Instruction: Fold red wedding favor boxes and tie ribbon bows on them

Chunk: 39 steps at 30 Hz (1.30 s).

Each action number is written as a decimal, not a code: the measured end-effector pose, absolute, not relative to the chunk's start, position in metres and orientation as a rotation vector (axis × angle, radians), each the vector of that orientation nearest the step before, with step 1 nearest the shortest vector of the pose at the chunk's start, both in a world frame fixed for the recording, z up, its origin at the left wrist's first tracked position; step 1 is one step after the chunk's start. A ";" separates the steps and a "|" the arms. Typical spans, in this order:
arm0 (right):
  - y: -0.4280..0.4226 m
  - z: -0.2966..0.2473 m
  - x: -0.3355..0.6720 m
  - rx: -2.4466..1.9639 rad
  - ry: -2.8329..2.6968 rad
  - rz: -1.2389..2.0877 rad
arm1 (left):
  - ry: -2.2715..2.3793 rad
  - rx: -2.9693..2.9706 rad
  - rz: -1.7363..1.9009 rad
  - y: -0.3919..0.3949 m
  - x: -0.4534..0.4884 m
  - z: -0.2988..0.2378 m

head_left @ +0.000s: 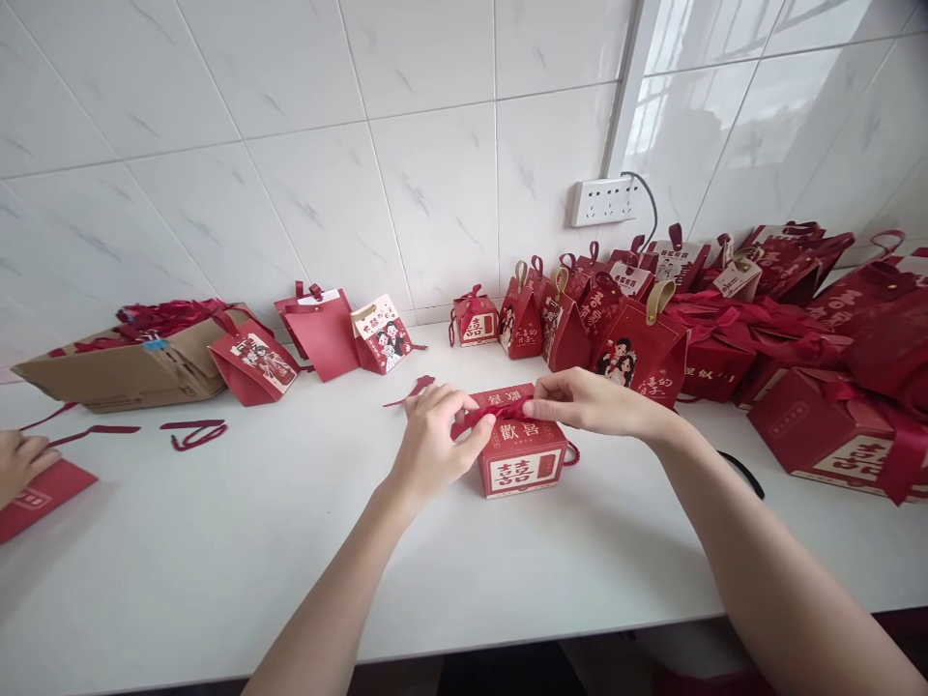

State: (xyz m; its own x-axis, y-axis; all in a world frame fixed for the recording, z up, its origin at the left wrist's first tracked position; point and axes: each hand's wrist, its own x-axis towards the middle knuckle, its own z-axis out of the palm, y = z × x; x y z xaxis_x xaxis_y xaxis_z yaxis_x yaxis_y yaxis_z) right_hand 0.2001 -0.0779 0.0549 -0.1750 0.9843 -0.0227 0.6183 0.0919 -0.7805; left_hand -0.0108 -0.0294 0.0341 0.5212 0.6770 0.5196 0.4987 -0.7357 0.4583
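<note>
A small red gift box (523, 456) with gold characters stands on the white table (217, 551) in front of me. A dark red ribbon (493, 414) runs across its top. My left hand (435, 440) pinches the ribbon at the box's left side, fingers closed on it. My right hand (587, 398) pinches the same ribbon at the box's right top edge. Both ribbon ends trail off the box, one toward the back left (417, 389) and one at the right (572, 452).
Several finished red gift boxes and bags (638, 338) crowd the back and right along the tiled wall. A cardboard box (123, 367) with ribbons lies at the left, loose ribbons (192, 432) beside it. Another person's hand (21, 462) holds a flat red card at the far left.
</note>
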 end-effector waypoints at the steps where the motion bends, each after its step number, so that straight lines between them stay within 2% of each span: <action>1: -0.078 0.055 0.200 -1.572 -1.840 0.920 | 0.970 2.450 0.976 -0.030 -0.011 0.035; 10: -0.073 0.052 0.207 -1.563 -1.844 0.988 | 0.860 1.803 0.390 -0.022 -0.022 0.042; 25: -0.071 0.047 0.216 -1.396 -1.733 1.278 | 0.910 2.157 0.467 -0.013 -0.031 0.043; 39: -0.064 0.037 0.221 -1.211 -1.516 1.519 | 0.827 2.097 0.372 -0.002 -0.034 0.040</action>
